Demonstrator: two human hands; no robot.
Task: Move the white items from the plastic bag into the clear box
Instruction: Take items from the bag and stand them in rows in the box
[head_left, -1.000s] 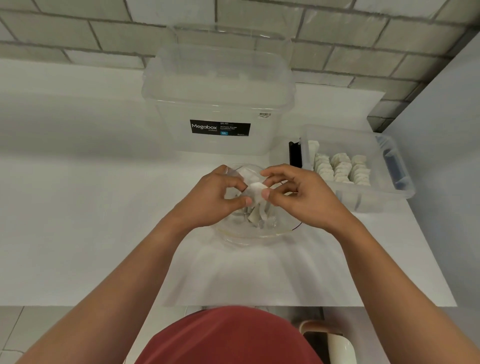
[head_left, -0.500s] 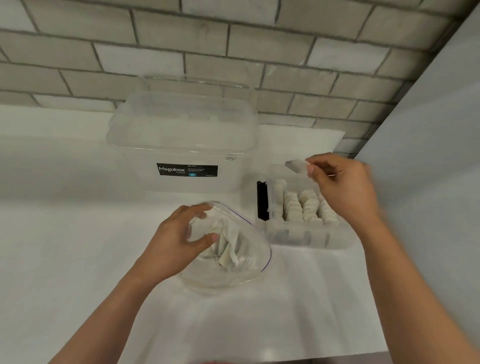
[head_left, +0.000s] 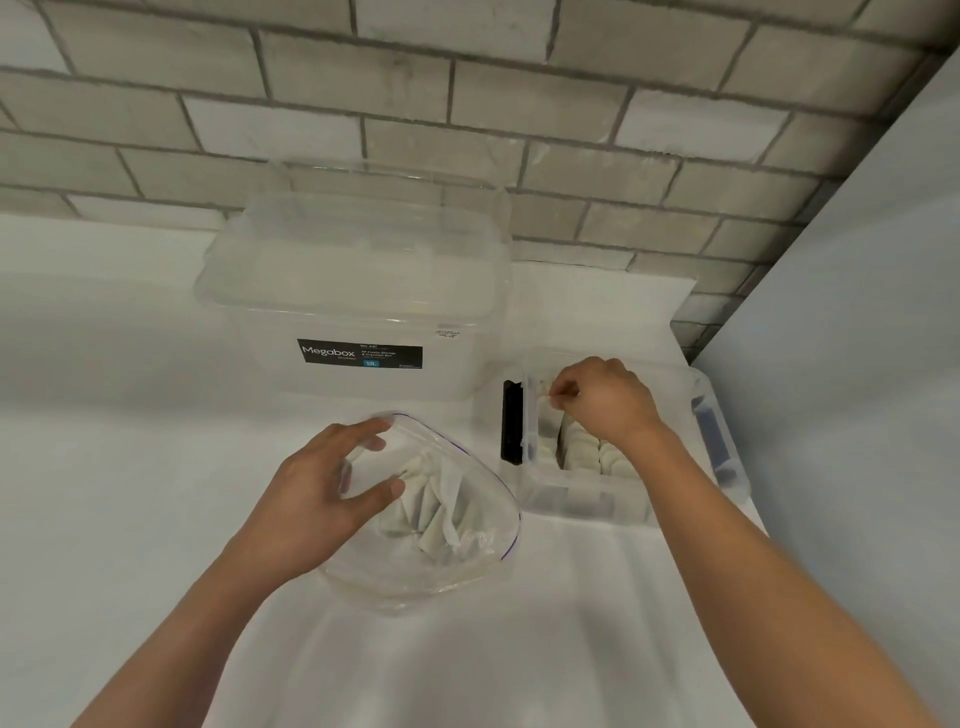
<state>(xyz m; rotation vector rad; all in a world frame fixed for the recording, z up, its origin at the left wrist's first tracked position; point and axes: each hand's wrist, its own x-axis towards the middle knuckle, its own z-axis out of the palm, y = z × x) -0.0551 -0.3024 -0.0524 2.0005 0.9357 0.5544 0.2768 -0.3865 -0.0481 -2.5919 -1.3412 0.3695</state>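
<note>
The grip of the right hand (head_left: 602, 405) is narrow: thumb and forefinger pinch one white item (head_left: 546, 418), which hangs just inside the clear box (head_left: 582, 501) by its left wall. The box sits at the far right corner of the bench (head_left: 130, 519), with packed rows (head_left: 592, 452) of the same pieces already lying side by side in it. The pinch is probably fine and high so that the piece can be slotted into the free strip beside those rows without disturbing them. The wrist is bent downward over the box and the forearm reaches in from the near right.

The left hand (head_left: 317, 499) has a wide grip, its fingers spread around the left side of the plastic bag (head_left: 395, 587). The forefinger lies along the rim, the thumb is at the mouth, and the other fingers show through the film. It looks to be steadying the bag and propping it open for the next reach, and it pinches nothing. The bag lies on the bench just left of the box, and a loose heap of white items (head_left: 436, 499) is inside it, so the task is partway done.

A large lidded tub (head_left: 358, 291) stands behind, along the far edge.
</note>
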